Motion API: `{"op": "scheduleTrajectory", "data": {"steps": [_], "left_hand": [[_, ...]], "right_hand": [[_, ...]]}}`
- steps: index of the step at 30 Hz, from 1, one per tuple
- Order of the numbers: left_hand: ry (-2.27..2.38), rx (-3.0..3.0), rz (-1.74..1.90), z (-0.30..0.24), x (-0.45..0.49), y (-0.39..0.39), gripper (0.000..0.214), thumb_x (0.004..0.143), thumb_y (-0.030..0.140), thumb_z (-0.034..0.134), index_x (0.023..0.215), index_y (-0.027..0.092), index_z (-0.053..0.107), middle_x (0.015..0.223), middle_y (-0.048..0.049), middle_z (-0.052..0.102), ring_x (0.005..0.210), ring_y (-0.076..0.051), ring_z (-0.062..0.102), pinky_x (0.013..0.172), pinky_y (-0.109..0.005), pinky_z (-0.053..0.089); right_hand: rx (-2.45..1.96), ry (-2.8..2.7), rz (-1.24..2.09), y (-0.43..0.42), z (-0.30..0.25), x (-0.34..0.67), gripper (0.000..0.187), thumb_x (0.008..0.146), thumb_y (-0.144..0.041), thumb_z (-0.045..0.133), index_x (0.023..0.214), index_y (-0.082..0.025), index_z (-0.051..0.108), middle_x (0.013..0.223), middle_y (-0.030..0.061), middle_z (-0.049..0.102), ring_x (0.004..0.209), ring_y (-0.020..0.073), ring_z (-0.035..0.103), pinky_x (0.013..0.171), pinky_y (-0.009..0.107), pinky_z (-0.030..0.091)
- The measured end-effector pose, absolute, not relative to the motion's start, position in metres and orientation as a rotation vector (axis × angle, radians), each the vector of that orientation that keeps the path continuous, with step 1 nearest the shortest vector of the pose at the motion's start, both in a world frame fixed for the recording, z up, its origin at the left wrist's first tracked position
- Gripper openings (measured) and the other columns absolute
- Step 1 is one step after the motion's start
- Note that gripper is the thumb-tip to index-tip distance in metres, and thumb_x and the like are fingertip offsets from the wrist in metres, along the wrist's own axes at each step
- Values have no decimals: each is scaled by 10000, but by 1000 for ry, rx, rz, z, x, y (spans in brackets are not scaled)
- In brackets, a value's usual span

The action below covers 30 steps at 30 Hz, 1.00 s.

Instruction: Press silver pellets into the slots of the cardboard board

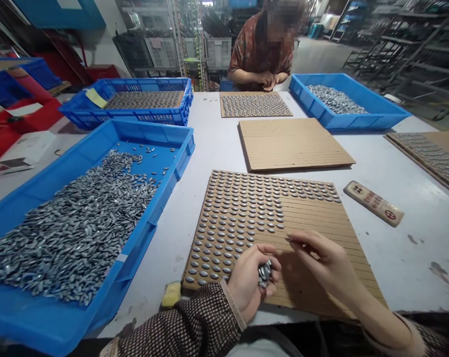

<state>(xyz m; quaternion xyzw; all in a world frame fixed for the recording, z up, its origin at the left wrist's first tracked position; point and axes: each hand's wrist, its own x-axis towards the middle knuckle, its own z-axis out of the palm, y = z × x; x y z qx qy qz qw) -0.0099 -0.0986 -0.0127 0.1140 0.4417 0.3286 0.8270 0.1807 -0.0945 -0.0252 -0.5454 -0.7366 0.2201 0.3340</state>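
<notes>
My left hand (pixel 251 278) is curled shut round a small clump of grey metal pieces (pixel 264 273), resting on the near edge of a slotted cardboard board (pixel 313 277). My right hand (pixel 323 260) hovers just right of it, its fingertips pinched together on one small piece at the board's surface. Rows of the same oval metal pieces (pixel 242 213) fill the board's far and left parts; its right and near parts are bare cardboard.
A big blue tray (pixel 172 163) heaped with loose metal pieces sits at my left. An empty slotted board (pixel 291 144), a printed strip (pixel 373 202), more blue trays (pixel 354 106) and filled boards lie further off. A person (pixel 263 54) works at the far end. A yellow sponge (pixel 171 293) lies near.
</notes>
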Motion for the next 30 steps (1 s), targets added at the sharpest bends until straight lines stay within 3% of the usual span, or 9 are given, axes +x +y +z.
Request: {"op": "scheduleTrajectory", "data": {"steps": [4, 10, 14, 18, 24, 30], "left_hand": [[928, 196, 740, -14, -11, -99, 210, 741, 104, 465, 943, 155, 482, 799, -38, 609, 590, -108, 583, 485, -209, 419], [862, 251, 692, -17, -11, -102, 172, 850, 278, 546, 947, 148, 489, 816, -67, 644, 594, -123, 615, 514, -228, 469], [871, 306, 677, -20, -13, -101, 289, 796, 389, 636, 883, 122, 566, 738, -39, 611, 543, -95, 564, 463, -200, 432], [926, 267, 675, -22, -13, -100, 337, 798, 402, 621, 953, 103, 637, 675, 0, 543, 498, -62, 480, 396, -168, 330], [930, 228, 720, -18, -13, -99, 295, 791, 145, 482, 1073, 98, 555, 755, -48, 614, 560, -110, 570, 438, -206, 394], [903, 297, 701, -20, -12, -99, 239, 794, 196, 530, 1015, 151, 452, 826, -66, 654, 603, -151, 638, 430, -204, 396]], "right_hand": [[-1453, -2022, 492, -74, -44, 187, 123, 918, -251, 512, 927, -220, 631, 860, 40, 661, 755, 162, 623, 643, 273, 504], [-1427, -2162, 319, -65, -59, 186, 171, 936, -204, 465, 922, -208, 635, 914, 51, 658, 821, 158, 619, 711, 268, 489], [-1442, -2242, 195, -66, -57, 185, 197, 927, -185, 452, 907, -196, 647, 896, 60, 648, 792, 152, 606, 681, 250, 470], [-1467, -2293, 185, -64, -56, 186, 226, 925, -185, 431, 880, -190, 652, 851, 65, 634, 758, 149, 593, 660, 244, 461], [-1462, -2202, 363, -72, -44, 183, 185, 931, -247, 463, 982, -207, 636, 954, 74, 644, 815, 170, 612, 698, 278, 491], [-1387, -1937, 805, -95, -13, 167, 160, 924, -293, 503, 940, -211, 640, 883, 50, 651, 744, 143, 611, 600, 229, 492]]}}
